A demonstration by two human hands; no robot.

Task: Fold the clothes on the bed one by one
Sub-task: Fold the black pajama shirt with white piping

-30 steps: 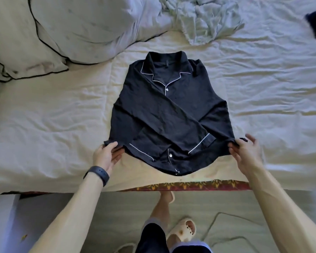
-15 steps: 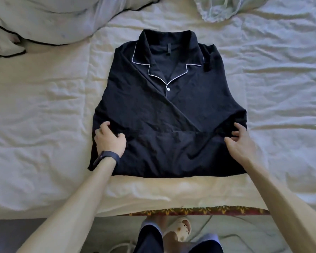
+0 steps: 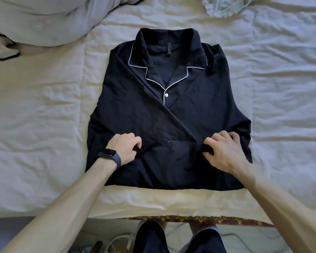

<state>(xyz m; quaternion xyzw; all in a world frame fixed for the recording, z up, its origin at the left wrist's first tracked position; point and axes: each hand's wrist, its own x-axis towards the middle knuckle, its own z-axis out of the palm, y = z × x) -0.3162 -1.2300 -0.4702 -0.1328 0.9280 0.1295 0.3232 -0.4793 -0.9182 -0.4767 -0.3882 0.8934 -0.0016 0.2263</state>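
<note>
Both my hands pinch the black shirt (image 3: pixel 171 115), which lies on the bed (image 3: pixel 44 125) in front of me.

The shirt lies flat, collar away from me, sleeves crossed over the front and the bottom part turned up. My left hand (image 3: pixel 125 149), with a dark watch (image 3: pixel 110 156) on its wrist, has its fingers (image 3: pixel 135 140) curled round a bunch of cloth at the edge of that turned-up part, and my right hand (image 3: pixel 224 152) pinches the same edge further right. A pale pillow (image 3: pixel 44 21) with dark piping lies beyond the shirt to the left, and a crumpled light green garment (image 3: pixel 224 6) to the right, both well apart from it. The hanging loop (image 3: pixel 168 50) inside the collar is too small to read. A patterned mattress edge (image 3: pixel 190 219) shows under the sheet near my legs.
</note>
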